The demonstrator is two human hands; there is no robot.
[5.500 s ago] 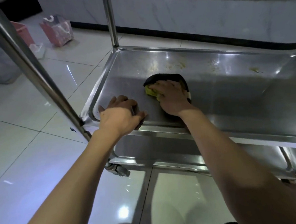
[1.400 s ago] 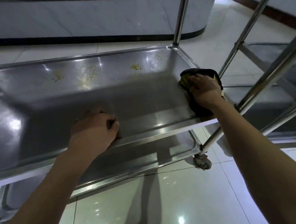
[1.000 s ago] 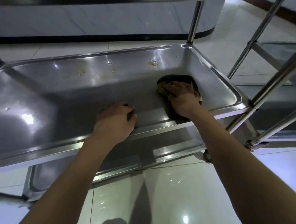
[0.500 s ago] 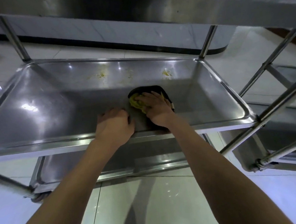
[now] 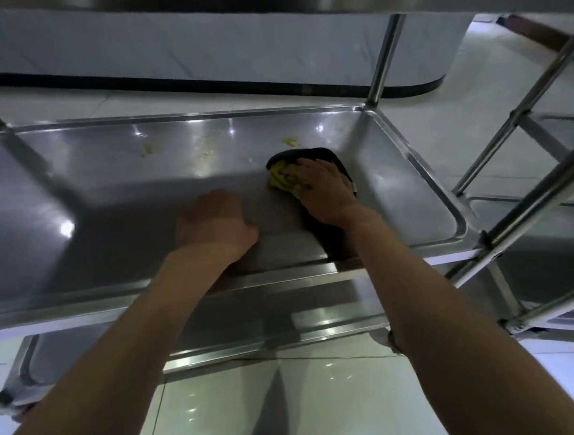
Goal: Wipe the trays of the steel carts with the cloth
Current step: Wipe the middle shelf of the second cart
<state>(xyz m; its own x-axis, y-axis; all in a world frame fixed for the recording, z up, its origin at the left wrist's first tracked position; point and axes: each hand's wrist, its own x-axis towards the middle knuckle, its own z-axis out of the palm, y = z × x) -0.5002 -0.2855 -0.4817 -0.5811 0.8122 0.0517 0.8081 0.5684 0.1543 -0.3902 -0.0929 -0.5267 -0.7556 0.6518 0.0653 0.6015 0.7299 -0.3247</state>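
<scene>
Cloth, dark with yellow patch, lies on middle tray, right of centre. Right hand presses it, fingers spread flat. Left hand braces beside it, fingers loosely flat, holding nothing. Mid-wipe; next stroke should likely reach yellowish stains just beyond the cloth.

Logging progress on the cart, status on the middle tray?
Right hand pressing cloth on tray. Left hand flat beside it. Yellow smears along far edge unwiped. Nothing blocking.

no readable text, no labels, no brands, no numbers, no signs anywhere
</scene>
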